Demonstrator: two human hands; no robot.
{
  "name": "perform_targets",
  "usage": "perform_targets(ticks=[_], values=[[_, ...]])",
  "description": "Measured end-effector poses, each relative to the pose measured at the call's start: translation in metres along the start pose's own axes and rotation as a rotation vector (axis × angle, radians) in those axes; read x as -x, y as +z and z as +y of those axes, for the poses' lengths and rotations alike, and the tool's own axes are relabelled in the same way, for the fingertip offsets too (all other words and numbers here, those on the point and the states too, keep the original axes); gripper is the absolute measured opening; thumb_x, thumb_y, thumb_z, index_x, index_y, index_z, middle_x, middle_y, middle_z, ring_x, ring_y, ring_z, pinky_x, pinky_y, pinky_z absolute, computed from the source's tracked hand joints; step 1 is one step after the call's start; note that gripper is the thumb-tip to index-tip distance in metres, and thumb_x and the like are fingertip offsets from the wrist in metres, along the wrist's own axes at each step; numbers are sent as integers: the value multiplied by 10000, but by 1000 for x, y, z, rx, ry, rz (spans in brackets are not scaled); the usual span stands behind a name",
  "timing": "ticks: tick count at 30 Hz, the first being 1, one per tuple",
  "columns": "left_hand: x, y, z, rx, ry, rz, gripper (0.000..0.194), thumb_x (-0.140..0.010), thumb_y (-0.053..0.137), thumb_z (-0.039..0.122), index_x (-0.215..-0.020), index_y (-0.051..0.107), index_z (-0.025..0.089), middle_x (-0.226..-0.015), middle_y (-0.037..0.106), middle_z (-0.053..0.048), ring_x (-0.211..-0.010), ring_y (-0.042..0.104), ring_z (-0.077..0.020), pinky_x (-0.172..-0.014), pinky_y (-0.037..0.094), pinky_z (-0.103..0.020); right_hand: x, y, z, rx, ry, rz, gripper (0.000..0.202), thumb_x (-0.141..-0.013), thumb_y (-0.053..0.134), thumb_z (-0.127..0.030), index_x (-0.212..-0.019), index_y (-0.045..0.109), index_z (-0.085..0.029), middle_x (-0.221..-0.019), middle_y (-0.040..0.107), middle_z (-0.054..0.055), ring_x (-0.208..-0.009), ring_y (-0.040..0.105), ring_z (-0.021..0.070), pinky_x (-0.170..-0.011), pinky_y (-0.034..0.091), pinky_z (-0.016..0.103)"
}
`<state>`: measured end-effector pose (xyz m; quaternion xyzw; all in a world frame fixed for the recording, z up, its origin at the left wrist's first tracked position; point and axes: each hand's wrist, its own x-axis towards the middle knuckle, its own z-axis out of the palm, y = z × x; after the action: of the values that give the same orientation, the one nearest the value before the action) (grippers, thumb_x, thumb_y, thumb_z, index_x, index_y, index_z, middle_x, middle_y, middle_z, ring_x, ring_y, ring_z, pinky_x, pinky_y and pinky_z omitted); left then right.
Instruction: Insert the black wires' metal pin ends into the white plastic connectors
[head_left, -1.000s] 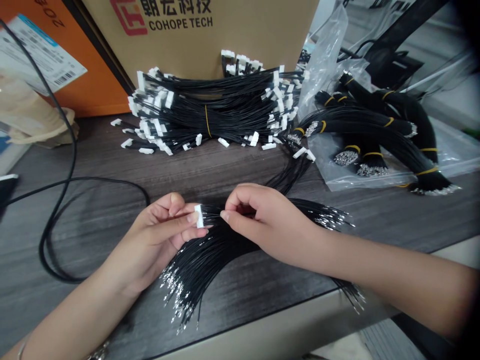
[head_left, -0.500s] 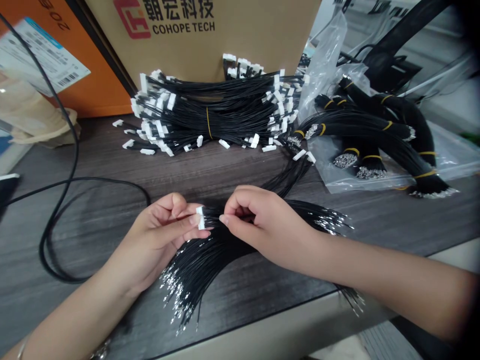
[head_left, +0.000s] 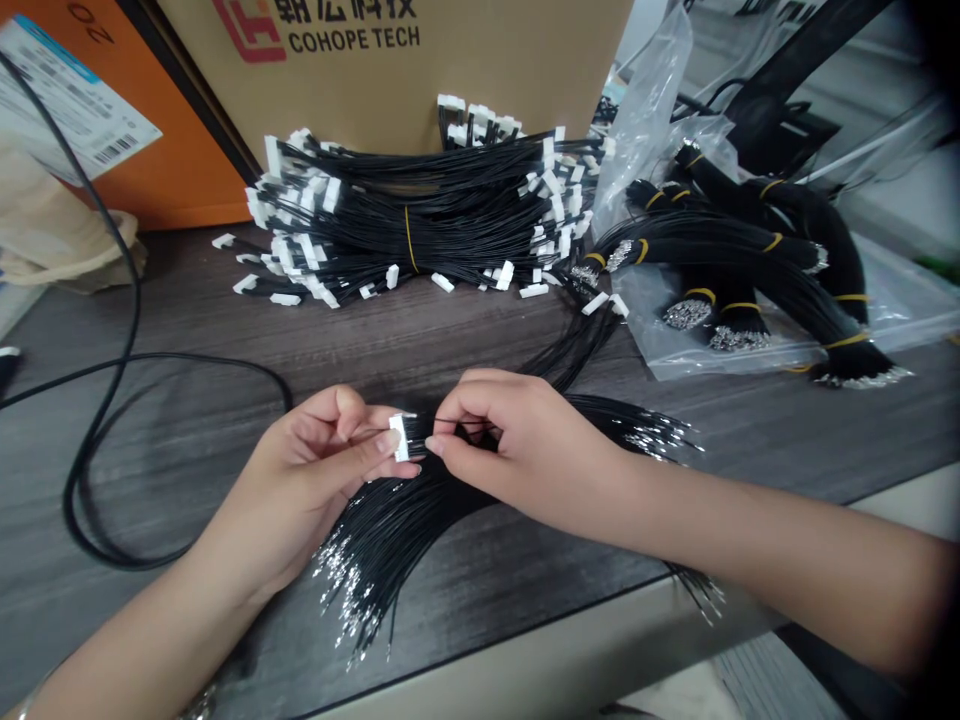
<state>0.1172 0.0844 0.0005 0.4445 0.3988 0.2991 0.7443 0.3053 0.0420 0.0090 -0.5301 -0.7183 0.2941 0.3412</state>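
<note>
My left hand [head_left: 322, 460] pinches a small white connector [head_left: 399, 438] between thumb and fingers, with black wires running out of its right side. Close beside it, my right hand [head_left: 502, 430] has thumb and forefinger pinched on a thin black wire [head_left: 450, 421] near the connector. Under both hands lies a loose bundle of black wires [head_left: 420, 535] with bare metal tips fanned out at the lower left and at the right.
Behind the hands lies a tied pile of black cables [head_left: 465, 235] with white connectors, before a cardboard box [head_left: 517, 60]. Yellow-banded wire bundles [head_left: 795, 270] rest on a plastic bag [head_left: 652, 345] at right. A black cord [head_left: 135, 300] loops over the table [head_left: 247, 510] at left.
My right thumb and forefinger have moved slightly left, closer to the connector, and a thin wire now shows at them. The whole view has shifted slightly.
</note>
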Motion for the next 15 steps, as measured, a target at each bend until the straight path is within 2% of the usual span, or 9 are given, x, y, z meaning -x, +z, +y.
perform_targets(ticks=[7, 15], values=[[-1, 3, -2, 0, 6, 20, 301, -718, 698, 75, -610, 435, 175, -716, 658, 26, -662, 613, -101, -625, 569, -207, 1, 3, 0, 71, 12, -9, 131, -799, 544, -141, -674, 580, -119, -651, 506, -22, -622, 444, 61, -575, 336, 184], [0, 2, -1, -19, 5, 9, 305, -729, 688, 74, -607, 428, 177, -725, 650, 16, -694, 614, -109, -637, 567, -208, -1, -2, -1, 22, 55, -41, 140, -783, 542, -142, -643, 549, -140, -633, 511, -35, -600, 445, 60, -580, 336, 191]])
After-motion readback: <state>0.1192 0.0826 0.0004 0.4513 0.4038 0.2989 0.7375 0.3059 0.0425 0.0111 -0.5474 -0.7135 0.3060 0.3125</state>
